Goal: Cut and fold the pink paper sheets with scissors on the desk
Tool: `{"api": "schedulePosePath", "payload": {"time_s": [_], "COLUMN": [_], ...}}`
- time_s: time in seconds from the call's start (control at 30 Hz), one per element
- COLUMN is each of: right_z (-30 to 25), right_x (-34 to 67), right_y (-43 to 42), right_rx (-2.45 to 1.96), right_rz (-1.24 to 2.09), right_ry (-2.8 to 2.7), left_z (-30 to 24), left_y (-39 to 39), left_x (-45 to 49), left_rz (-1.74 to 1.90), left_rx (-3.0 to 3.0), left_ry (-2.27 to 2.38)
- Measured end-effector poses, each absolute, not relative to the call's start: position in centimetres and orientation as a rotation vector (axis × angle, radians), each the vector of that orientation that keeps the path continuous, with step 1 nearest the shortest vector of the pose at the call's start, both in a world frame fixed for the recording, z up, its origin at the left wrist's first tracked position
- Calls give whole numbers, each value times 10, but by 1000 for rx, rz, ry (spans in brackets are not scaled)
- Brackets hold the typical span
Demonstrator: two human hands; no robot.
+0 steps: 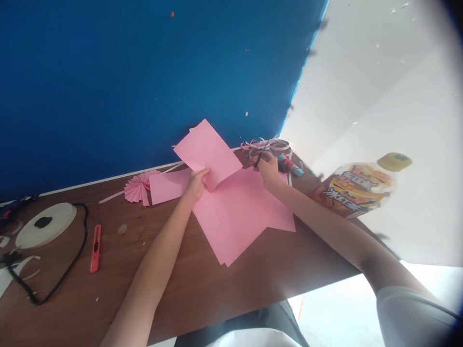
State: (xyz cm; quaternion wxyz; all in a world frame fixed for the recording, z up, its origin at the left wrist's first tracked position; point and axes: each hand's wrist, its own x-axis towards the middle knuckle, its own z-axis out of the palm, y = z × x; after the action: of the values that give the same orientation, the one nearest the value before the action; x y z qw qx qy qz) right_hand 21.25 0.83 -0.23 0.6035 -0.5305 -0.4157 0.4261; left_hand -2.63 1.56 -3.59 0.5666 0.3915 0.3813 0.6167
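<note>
My left hand [197, 183] pinches the lower edge of a pink paper sheet [208, 152], holding it raised and tilted above the brown table [162, 270]. Under it lie larger pink sheets [238, 212] spread flat. My right hand [267, 166] is closed on black-handled scissors [261, 155] near the table's far right corner, beside a pile of curled paper strips [269, 143]. A folded pink paper fan [138, 189] and another pink sheet [168, 185] lie to the left of my left hand.
A red utility knife [95, 246] lies at the left by a black cable [68, 270] and a white round disc [45, 224]. A yellow-capped drink bottle [358, 185] sits past the right table edge. A glue stick [291, 166] lies near the strips. A blue wall [144, 72] stands behind.
</note>
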Motion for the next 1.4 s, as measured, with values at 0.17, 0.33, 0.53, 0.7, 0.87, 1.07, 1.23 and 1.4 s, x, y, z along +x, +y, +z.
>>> {"api": "schedulePosePath", "payload": {"time_s": [0.17,0.33,0.53,0.7,0.87,1.07,1.23,1.4], "right_z": [-3,-5,-10,-19,-24,-23,-24,-23], "right_x": [214,210,209,212,209,209,210,210], "right_y": [9,8,5,5,4,2,2,1], "right_rx": [-1294,-1163,-941,-1007,-1045,-1050,-1022,-1027], "right_rz": [922,1092,1248,1249,1216,1217,1222,1222], "right_ry": [-1030,-1192,-1508,-1503,-1606,-1623,-1627,-1618], "left_z": [-36,-38,-43,-49,-49,-48,-48,-47], "left_y": [15,17,24,29,28,27,28,28], "left_x": [-26,-27,-30,-34,-34,-33,-32,-31], "left_rz": [1443,1481,1659,1754,1738,1735,1746,1752], "left_rx": [927,924,901,839,873,892,849,812], "left_ry": [907,898,1034,1113,1108,1105,1080,1109]}}
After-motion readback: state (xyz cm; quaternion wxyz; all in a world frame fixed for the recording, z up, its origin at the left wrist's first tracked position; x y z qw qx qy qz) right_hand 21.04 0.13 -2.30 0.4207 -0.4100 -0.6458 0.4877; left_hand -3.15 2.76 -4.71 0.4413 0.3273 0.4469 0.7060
